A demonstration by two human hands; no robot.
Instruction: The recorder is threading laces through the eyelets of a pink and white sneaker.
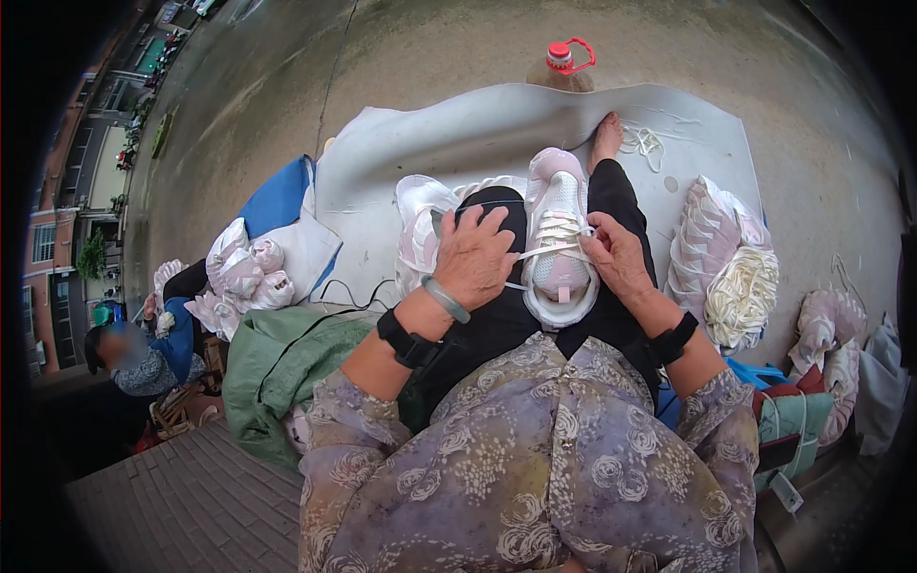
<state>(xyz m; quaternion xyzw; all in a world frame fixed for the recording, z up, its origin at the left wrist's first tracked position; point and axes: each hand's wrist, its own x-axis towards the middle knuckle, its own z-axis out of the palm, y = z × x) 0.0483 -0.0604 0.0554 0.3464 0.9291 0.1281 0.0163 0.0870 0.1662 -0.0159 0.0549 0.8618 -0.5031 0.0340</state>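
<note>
A white and pale pink sneaker point(556, 205) rests between my thighs, its toe pointing away from me. White shoelace point(548, 252) zigzags through its eyelets, and one length crosses the tongue between my hands. On the shoe's left side, my left hand point(475, 253) has its fingers bent and grips the lace near the thumb. At the right edge of the eyelets, the fingertips of my right hand point(618, 256) pinch the lace. Another white and pink shoe upper point(417, 229) lies left of my leg, partly hidden by my left hand.
A pale sheet point(439, 134) covers the ground ahead. Stacked shoes point(702, 229) and a bundle of cream laces point(743, 296) stand at right. Loose laces point(644, 145) lie by my foot. Beyond is a red-capped bottle point(564, 72). A green bag point(277, 372) and another person point(153, 358) are at left.
</note>
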